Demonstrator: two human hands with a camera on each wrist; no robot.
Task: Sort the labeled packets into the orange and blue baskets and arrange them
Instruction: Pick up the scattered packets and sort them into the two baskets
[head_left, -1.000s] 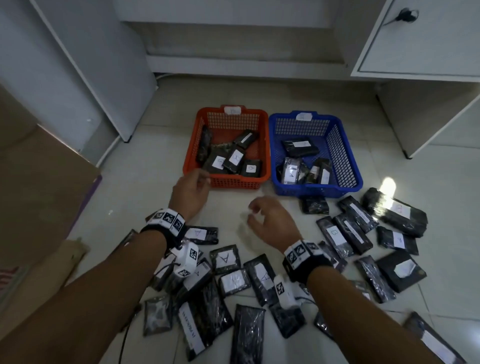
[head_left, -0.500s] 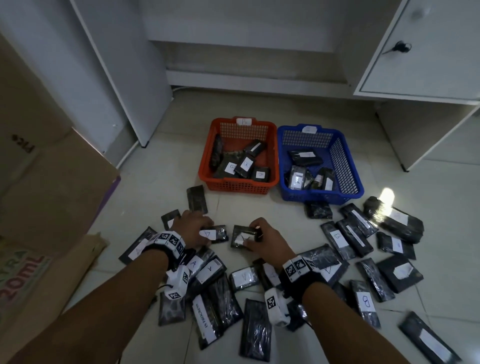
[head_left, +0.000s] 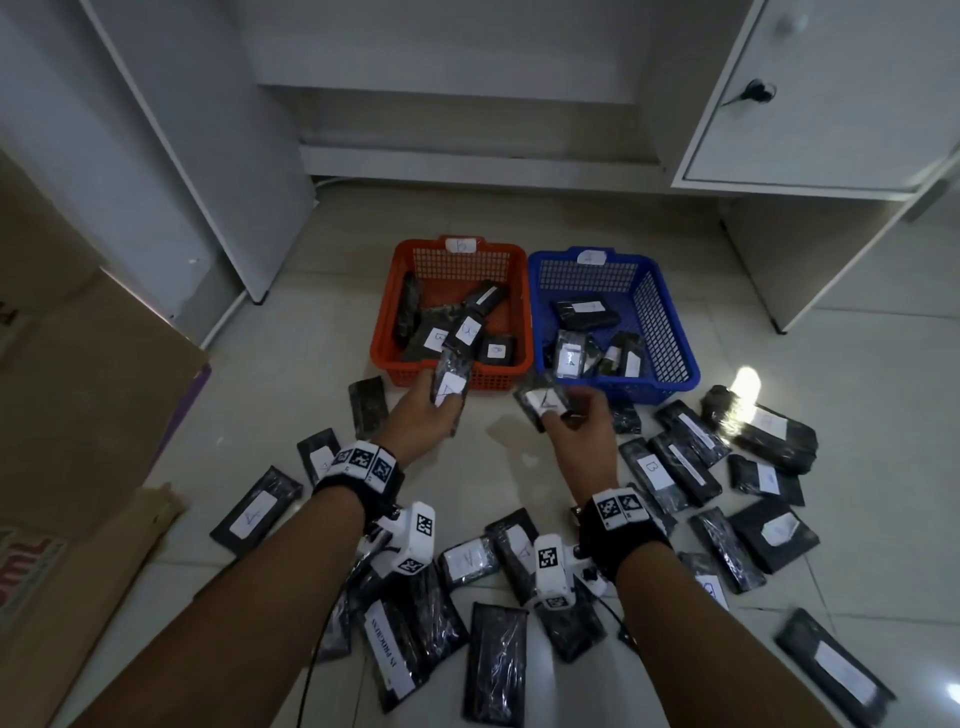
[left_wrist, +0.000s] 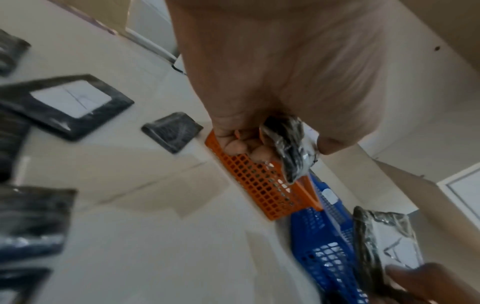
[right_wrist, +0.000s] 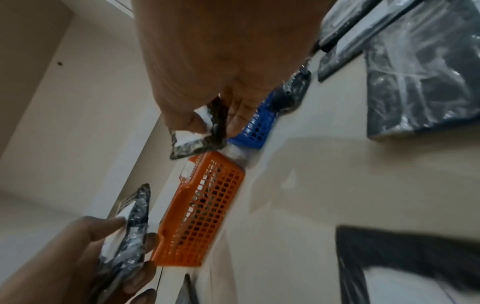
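An orange basket (head_left: 387, 358) and a blue basket (head_left: 670, 332) stand side by side on the floor, each with several black packets inside. My left hand (head_left: 423, 415) grips a black packet (head_left: 451, 387) with a white label marked A, raised in front of the orange basket's near wall. My right hand (head_left: 576, 423) pinches another A-labelled packet (head_left: 543, 402) just before the gap between the baskets. The left wrist view shows the left-hand packet (left_wrist: 291, 148) in my fingers over the orange basket (left_wrist: 262, 189). The right wrist view shows my thumb on the right-hand packet (right_wrist: 197, 139).
Many black labelled packets (head_left: 654, 467) lie scattered over the tiled floor around and behind my wrists. A cardboard box (head_left: 78, 415) stands at the left. White cabinet panels (head_left: 208, 171) and a cabinet door (head_left: 810, 104) rise behind the baskets.
Both hands reached down to the floor, each took hold of an A-labelled packet, and have now lifted them forward toward the baskets.
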